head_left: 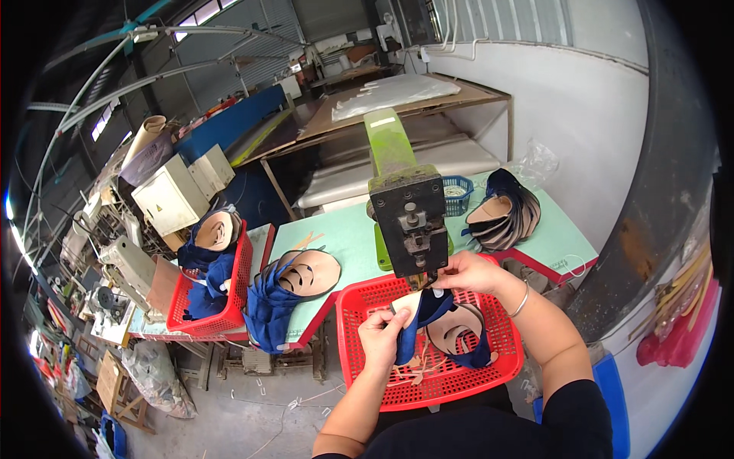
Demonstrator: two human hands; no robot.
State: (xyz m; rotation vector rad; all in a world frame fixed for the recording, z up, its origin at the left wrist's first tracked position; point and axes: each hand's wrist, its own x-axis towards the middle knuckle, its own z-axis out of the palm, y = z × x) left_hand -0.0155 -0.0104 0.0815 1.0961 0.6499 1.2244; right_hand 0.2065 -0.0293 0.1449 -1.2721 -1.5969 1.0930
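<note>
My left hand (382, 334) pinches a dark blue strap of a sandal upper (428, 314) over a red plastic basket (367, 298) on my lap. My right hand (470, 271) holds the upper's top end right under the head of a green press machine (405, 214). The upper is tan inside with blue straps. A second one (462, 336) lies in the basket under my hands.
A pile of blue and tan uppers (294, 287) lies on the green table (344, 237) to the left. Another stack (505, 214) sits at the right, beside a small blue basket (459, 195). A second red basket (210, 291) with uppers stands farther left. Sewing machines (122, 275) line the far left.
</note>
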